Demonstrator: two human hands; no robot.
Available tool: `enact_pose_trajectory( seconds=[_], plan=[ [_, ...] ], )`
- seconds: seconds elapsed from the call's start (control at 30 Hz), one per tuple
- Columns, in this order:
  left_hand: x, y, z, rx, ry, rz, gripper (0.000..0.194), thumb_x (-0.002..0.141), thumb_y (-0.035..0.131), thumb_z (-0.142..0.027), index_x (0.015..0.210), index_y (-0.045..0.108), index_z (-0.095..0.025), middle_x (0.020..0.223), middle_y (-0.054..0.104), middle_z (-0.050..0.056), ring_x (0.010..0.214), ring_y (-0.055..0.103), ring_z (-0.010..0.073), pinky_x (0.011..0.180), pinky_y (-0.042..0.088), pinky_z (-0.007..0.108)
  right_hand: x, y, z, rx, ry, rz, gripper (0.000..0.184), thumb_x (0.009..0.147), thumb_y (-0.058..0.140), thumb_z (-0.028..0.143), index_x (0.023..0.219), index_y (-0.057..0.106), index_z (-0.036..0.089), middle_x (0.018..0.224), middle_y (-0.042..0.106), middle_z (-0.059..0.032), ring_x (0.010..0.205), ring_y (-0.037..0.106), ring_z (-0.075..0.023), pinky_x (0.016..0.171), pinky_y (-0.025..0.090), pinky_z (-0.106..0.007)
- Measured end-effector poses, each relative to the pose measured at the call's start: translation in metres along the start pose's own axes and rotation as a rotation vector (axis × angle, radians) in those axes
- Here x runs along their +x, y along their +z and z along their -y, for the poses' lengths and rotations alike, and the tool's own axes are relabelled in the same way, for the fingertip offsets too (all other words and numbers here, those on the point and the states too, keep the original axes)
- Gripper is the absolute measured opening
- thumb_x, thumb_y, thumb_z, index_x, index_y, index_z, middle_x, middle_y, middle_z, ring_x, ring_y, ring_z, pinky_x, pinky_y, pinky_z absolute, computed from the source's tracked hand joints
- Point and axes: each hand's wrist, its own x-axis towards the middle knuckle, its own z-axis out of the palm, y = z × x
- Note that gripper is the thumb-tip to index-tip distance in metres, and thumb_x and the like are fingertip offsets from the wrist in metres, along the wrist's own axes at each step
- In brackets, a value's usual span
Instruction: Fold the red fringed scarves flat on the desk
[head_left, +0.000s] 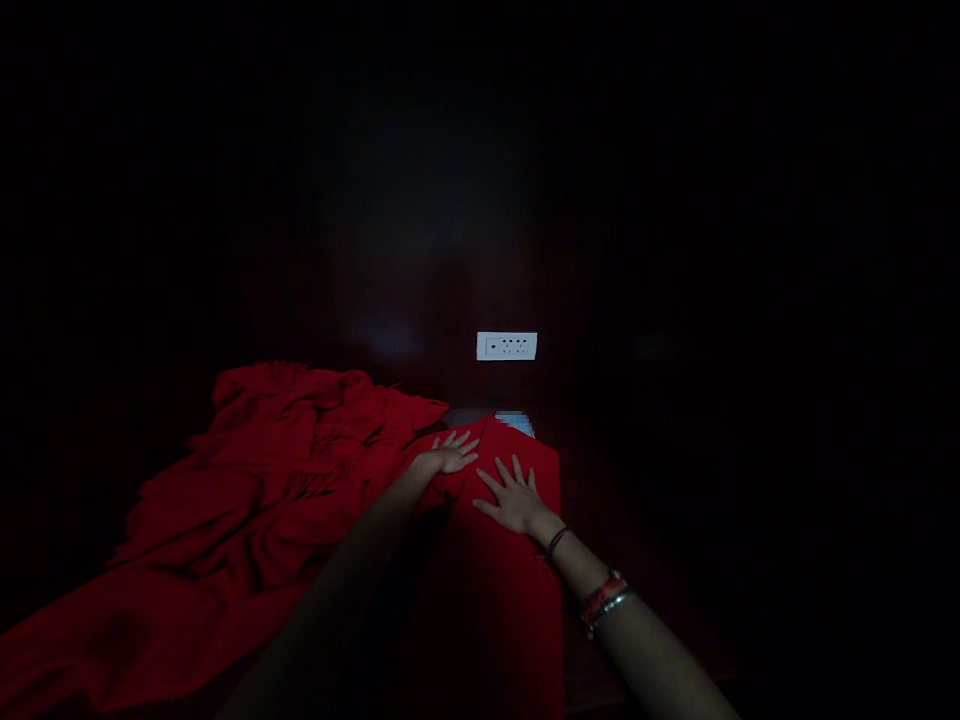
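Observation:
A red cloth (510, 610) lies spread out flat in front of me, its right edge running straight. My left hand (454, 456) rests on its far part with the fingers spread. Lower and to the right, my right hand (513, 497) lies on the same cloth, fingers spread wide, with bands and bracelets on that wrist and forearm. To the left is a heap of rumpled red fabric (292, 450) with fringes showing in places. Whether the heap and the flat part are one piece, I cannot tell.
A white socket panel (507, 346) is on the dark wall behind the cloth. Just past the cloth's far edge lies a pale, pixelated object (516, 423). Most of the surroundings are too dark to make out.

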Motion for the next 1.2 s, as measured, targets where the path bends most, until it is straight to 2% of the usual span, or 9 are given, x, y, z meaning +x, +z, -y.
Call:
enact_pose_trajectory(
  seconds=[0.1, 0.27, 0.47, 0.6, 0.67, 0.8, 0.93, 1.07, 1.2],
  plan=[
    [0.007, 0.012, 0.000, -0.002, -0.028, -0.015, 0.056, 0.078, 0.020, -0.055, 0.128, 0.012, -0.031, 0.136, 0.005, 0.001, 0.122, 0.001, 0.0278, 0.093, 0.007, 0.053, 0.007, 0.008, 0.003, 0.009, 0.043, 0.038, 0.070, 0.067, 0.011, 0.070, 0.128, 0.013, 0.034, 0.137, 0.000, -0.0012, 0.119, -0.014, -0.0313, 0.090, -0.004, -0.055],
    [0.012, 0.007, 0.000, 0.001, -0.025, 0.003, 0.058, 0.076, 0.021, -0.057, 0.128, 0.013, -0.032, 0.136, 0.006, 0.000, 0.122, 0.001, 0.0277, 0.094, 0.005, 0.053, 0.008, 0.014, 0.003, -0.004, 0.018, -0.053, 0.063, 0.074, 0.006, 0.061, 0.129, 0.013, 0.029, 0.137, 0.000, -0.0058, 0.123, -0.007, -0.0224, 0.092, -0.002, -0.051],
    [-0.014, -0.003, -0.008, 0.038, 0.018, -0.110, 0.052, 0.082, 0.016, -0.047, 0.129, 0.014, -0.025, 0.136, 0.008, 0.003, 0.123, 0.006, 0.0226, 0.097, 0.012, 0.042, 0.008, 0.015, 0.001, -0.030, -0.024, -0.062, 0.064, 0.075, 0.002, 0.059, 0.130, 0.011, 0.027, 0.137, 0.005, -0.0042, 0.123, 0.000, -0.0207, 0.092, -0.002, -0.051],
    [-0.070, -0.022, 0.004, 0.166, 0.009, -0.382, 0.045, 0.081, 0.029, -0.038, 0.123, 0.031, -0.021, 0.132, 0.024, 0.004, 0.120, 0.020, 0.0203, 0.097, 0.018, 0.032, 0.007, 0.015, 0.000, -0.030, -0.025, -0.069, 0.064, 0.074, 0.002, 0.060, 0.130, 0.008, 0.028, 0.137, 0.004, -0.0035, 0.123, 0.000, -0.0208, 0.092, -0.001, -0.051],
    [-0.111, -0.031, 0.017, 0.198, -0.144, -0.461, 0.043, 0.079, 0.033, -0.035, 0.119, 0.036, -0.020, 0.124, 0.035, 0.007, 0.111, 0.034, 0.0220, 0.092, 0.026, 0.031, 0.008, 0.015, 0.000, -0.026, -0.028, -0.066, 0.064, 0.074, 0.003, 0.060, 0.129, 0.009, 0.028, 0.137, 0.004, -0.0035, 0.123, 0.000, -0.0209, 0.092, -0.001, -0.051],
    [-0.201, -0.034, 0.049, 0.245, -0.456, -0.449, 0.048, 0.074, 0.037, -0.047, 0.112, 0.043, -0.018, 0.113, 0.041, 0.011, 0.100, 0.043, 0.0258, 0.081, 0.036, 0.033, 0.009, 0.015, 0.000, -0.020, -0.010, -0.044, 0.063, 0.075, 0.006, 0.060, 0.129, 0.010, 0.029, 0.137, 0.004, -0.0032, 0.123, 0.001, -0.0209, 0.093, -0.001, -0.051],
    [-0.274, -0.017, 0.070, 0.224, -0.564, -0.386, 0.075, 0.064, 0.044, -0.058, 0.124, 0.028, -0.017, 0.120, 0.035, 0.015, 0.107, 0.037, 0.0292, 0.082, 0.034, 0.034, 0.011, 0.013, 0.000, -0.045, -0.006, -0.026, 0.062, 0.076, 0.008, 0.059, 0.129, 0.010, 0.028, 0.137, 0.005, -0.0039, 0.123, 0.002, -0.0213, 0.093, 0.002, -0.051],
    [-0.307, 0.003, 0.075, 0.106, -0.554, -0.165, 0.083, 0.057, 0.056, -0.046, 0.127, 0.023, -0.018, 0.118, 0.042, 0.013, 0.105, 0.042, 0.0251, 0.081, 0.035, 0.028, 0.011, 0.007, 0.005, -0.111, -0.037, -0.063, 0.059, 0.078, 0.015, 0.054, 0.128, 0.018, 0.024, 0.136, 0.011, -0.0061, 0.123, 0.005, -0.0233, 0.092, 0.004, -0.051],
    [-0.304, 0.012, 0.076, 0.032, -0.536, -0.197, 0.057, 0.063, 0.051, -0.023, 0.118, 0.039, -0.014, 0.096, 0.058, 0.009, 0.087, 0.054, 0.0189, 0.074, 0.039, 0.023, 0.005, -0.001, 0.021, -0.127, -0.109, -0.178, 0.049, 0.079, 0.030, 0.040, 0.124, 0.031, 0.018, 0.133, 0.021, -0.0087, 0.121, 0.011, -0.0230, 0.095, 0.009, -0.046]
  ],
)
